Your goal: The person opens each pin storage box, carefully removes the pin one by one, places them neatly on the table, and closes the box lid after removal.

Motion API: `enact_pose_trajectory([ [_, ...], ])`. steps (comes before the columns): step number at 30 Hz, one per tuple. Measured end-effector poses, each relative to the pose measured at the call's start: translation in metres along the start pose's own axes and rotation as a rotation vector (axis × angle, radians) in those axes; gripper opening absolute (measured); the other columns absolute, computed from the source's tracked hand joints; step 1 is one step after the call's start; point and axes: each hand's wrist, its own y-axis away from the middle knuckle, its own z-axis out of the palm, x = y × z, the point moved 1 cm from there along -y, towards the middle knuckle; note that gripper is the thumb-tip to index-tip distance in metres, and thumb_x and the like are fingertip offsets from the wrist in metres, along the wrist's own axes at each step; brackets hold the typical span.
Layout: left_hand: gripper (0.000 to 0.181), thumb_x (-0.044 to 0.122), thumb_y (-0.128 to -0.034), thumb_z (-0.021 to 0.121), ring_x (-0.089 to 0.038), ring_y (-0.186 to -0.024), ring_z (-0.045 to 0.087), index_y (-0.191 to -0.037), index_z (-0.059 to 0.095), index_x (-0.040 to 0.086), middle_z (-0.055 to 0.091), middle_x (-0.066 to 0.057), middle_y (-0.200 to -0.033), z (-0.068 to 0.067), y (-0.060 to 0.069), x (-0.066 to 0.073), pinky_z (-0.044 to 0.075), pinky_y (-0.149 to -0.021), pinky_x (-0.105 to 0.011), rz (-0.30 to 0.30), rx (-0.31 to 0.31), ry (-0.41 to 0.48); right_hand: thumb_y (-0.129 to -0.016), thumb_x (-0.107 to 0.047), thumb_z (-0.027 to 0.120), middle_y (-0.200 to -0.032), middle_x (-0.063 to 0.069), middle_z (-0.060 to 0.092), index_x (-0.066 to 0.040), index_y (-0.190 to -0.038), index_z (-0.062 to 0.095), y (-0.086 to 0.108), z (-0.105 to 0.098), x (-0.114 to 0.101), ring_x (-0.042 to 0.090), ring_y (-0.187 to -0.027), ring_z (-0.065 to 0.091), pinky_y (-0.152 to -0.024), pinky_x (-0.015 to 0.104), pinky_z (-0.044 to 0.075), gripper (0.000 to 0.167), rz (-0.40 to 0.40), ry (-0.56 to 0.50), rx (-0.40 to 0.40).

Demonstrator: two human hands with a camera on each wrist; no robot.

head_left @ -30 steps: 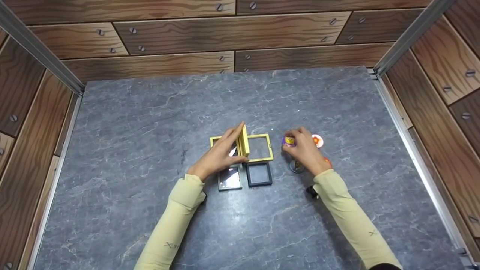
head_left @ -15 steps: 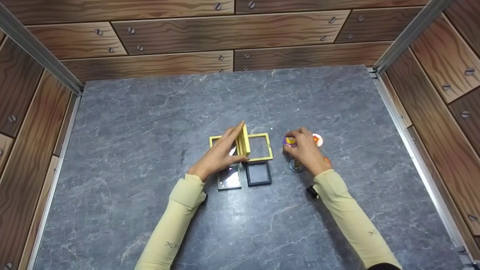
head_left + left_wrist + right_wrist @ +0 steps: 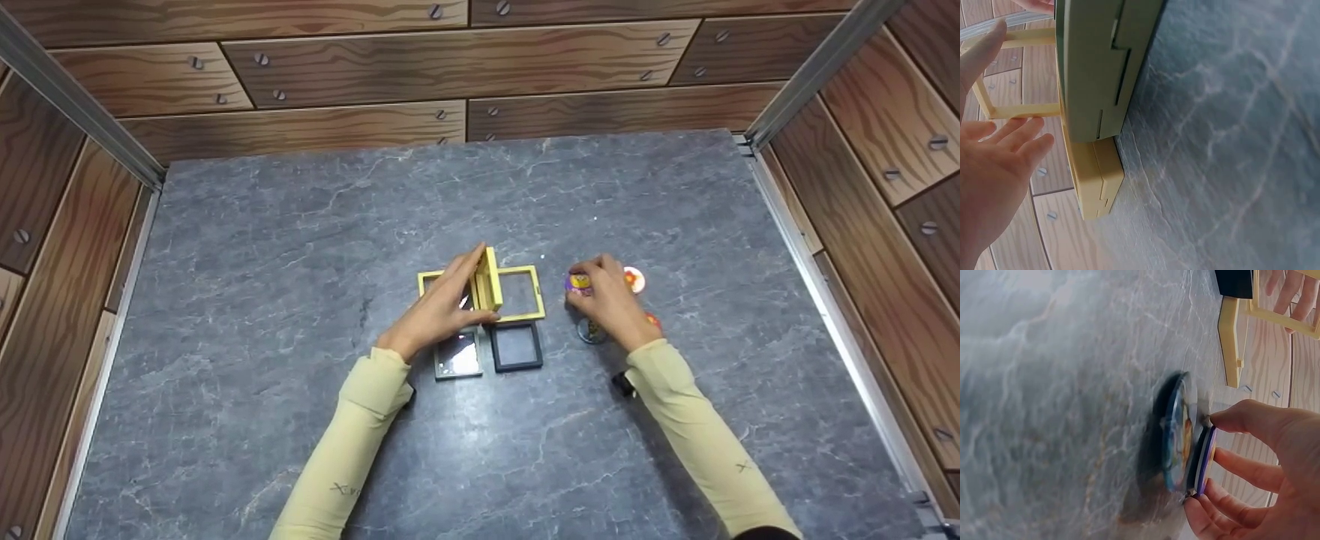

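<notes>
My left hand (image 3: pixel 439 307) spans an upright yellow frame panel (image 3: pixel 491 279), with the fingers at its far edge and the thumb at its near edge. This panel stands between two flat yellow frames, the right one (image 3: pixel 540 294) in full view and the left one (image 3: pixel 423 280) partly under the hand. My right hand (image 3: pixel 611 300) pinches a round purple-rimmed badge (image 3: pixel 1206 464) by its edge, low over the tabletop. Close by lies a round disc with a blue rim (image 3: pixel 1169 439), its picture hard to make out.
Nearer to me lie a grey-green frame (image 3: pixel 459 376) and a black frame (image 3: pixel 497 349). A white badge with an orange pattern (image 3: pixel 636 280) and a red round piece (image 3: pixel 652 322) are partly hidden by the right hand. Plank-patterned walls (image 3: pixel 300 124) border the tabletop.
Both hands stay almost in place, the left at the upright yellow panel and the right at the purple badge. The whole head view has shifted very slightly.
</notes>
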Motion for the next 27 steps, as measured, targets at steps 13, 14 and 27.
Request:
enact_pose_trajectory([
  [13, 0.108, 0.029, -0.0885, 0.087, -0.028, -0.152, 0.044, -0.171, 0.019, 0.016, 0.039, -0.011, -0.167, -0.0004, 0.0000, 0.0002, 0.033, -0.133, -0.044, -0.009, -0.001, 0.007, -0.084, -0.008, 0.073, -0.124, 0.028, 0.058, 0.006, -0.126, 0.070, 0.0029, 0.0011, 0.0010, 0.046, -0.122, 0.051, -0.104, 0.057, 0.046, 0.044, 0.033, -0.023, -0.013],
  [14, 0.108, 0.028, -0.0883, 0.087, -0.028, -0.152, 0.045, -0.171, 0.019, 0.016, 0.039, -0.011, -0.167, -0.0001, -0.0001, 0.0002, 0.034, -0.132, -0.044, -0.009, -0.001, 0.013, -0.085, -0.009, 0.073, -0.125, 0.028, 0.058, 0.005, -0.127, 0.070, 0.0034, 0.0011, 0.0007, 0.046, -0.122, 0.050, -0.104, 0.057, 0.046, 0.045, 0.035, -0.026, -0.014],
  [27, 0.106, 0.031, -0.0902, 0.085, -0.026, -0.153, 0.043, -0.171, 0.018, 0.017, 0.039, -0.010, -0.166, 0.0009, -0.0041, -0.0011, 0.034, -0.132, -0.041, -0.010, -0.020, 0.002, -0.101, -0.027, 0.072, -0.129, 0.027, 0.061, 0.002, -0.128, 0.070, 0.0001, -0.0031, -0.0079, 0.044, -0.124, 0.051, -0.108, 0.056, 0.045, 0.040, 0.028, -0.024, -0.010],
])
